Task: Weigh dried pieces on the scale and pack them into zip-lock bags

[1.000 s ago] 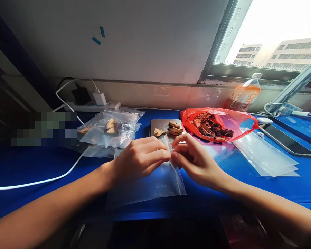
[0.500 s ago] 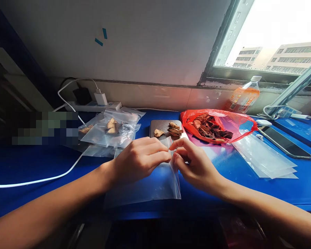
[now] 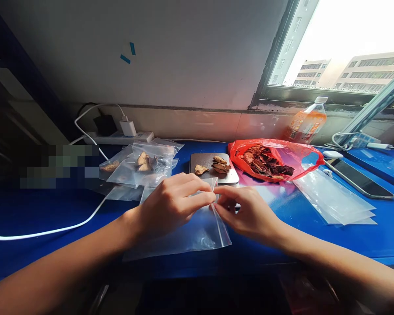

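Note:
A clear zip-lock bag [image 3: 197, 234] lies flat-looking between my hands, its red-lined zip edge toward the right. My left hand [image 3: 175, 197] pinches the bag near its zip edge. From the right, my right hand [image 3: 249, 210] pinches the same edge, fingertips meeting those of the left. Just behind the hands stands a small metal scale [image 3: 202, 158] bearing several dried brown slices [image 3: 220, 166]. Behind it to the right, an open red plastic bag [image 3: 305, 153] holds many darker dried slices [image 3: 265, 162].
Filled clear bags [image 3: 124, 175] are piled at the left, near a power strip [image 3: 144, 137] with chargers and a white cable [image 3: 68, 228]. On the right lie flat clear bags [image 3: 338, 201], a phone [image 3: 361, 179] and an orange drink bottle [image 3: 307, 122].
The bag between my hands has shifted slightly, its zip edge tilting more to the right. My right fingers have drawn in closer to the left fingertips.

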